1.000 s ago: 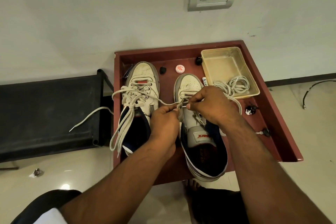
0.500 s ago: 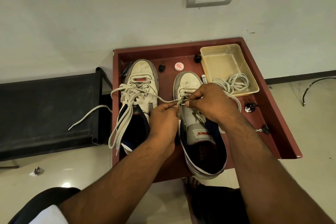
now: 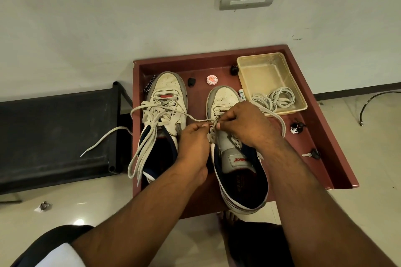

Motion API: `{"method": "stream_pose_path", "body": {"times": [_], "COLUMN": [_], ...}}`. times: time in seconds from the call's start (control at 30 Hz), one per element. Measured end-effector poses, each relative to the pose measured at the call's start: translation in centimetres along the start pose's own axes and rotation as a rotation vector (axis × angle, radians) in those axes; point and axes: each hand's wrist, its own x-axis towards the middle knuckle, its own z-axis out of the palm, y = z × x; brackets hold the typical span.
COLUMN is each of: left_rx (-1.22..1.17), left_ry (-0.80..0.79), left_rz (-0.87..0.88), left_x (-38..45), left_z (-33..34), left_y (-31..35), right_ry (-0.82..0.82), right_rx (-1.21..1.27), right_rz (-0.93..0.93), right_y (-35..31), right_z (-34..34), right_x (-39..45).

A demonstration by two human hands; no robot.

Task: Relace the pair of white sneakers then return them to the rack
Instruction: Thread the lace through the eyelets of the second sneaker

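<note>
- Since a second ago, your hands have barely shifted; both still work the lace at the right sneaker's eyelets.
- Black rack (image 3: 54,132) stands at far left, a loose lace end (image 3: 102,140) draped over it.
- Left sneaker (image 3: 167,102) sits laced, untied, on the red tray (image 3: 314,136).
- Your left hand (image 3: 193,147) pinches the lace (image 3: 195,119) running across from the left.
- Your right hand (image 3: 245,123) pinches lace over the right sneaker (image 3: 238,171).
- Clear tub (image 3: 271,71) at right holds a coiled cord (image 3: 275,98); a key (image 3: 311,154) lies near the tray's right rim.
</note>
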Motion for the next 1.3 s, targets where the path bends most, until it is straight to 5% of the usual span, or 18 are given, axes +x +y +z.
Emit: {"method": "stream_pose_path", "body": {"times": [0.27, 0.43, 0.63, 0.87, 1.1, 1.3], "left_rx": [0.149, 0.659, 1.233, 1.359, 1.347, 1.164], "left_ry": [0.092, 0.174, -0.143, -0.212, -0.023, 0.463], "left_rz": [0.087, 0.77, 0.679, 0.679, 0.844, 0.88], "left_x": [0.9, 0.8, -0.1, -0.3, -0.8, -0.9], "left_z": [0.4, -0.2, -0.9, -1.3, -2.6, -9.2], "left_y": [-0.4, 0.8, 3.0, 4.3, 6.7, 15.0], "right_ry": [-0.06, -0.087, -0.095, -0.105, -0.099, -0.037], "right_rx": [-0.067, -0.12, -0.091, -0.112, -0.224, -0.278], "right_rz": [-0.023, -0.047, -0.012, -0.032, -0.047, -0.028], "right_y": [-0.1, -0.2, -0.4, -0.5, -0.5, 0.3], "right_z": [0.2, 0.1, -0.1, -0.2, 0.0, 0.2], "right_x": [0.1, 0.0, -0.1, -0.1, 0.0, 0.6]}}
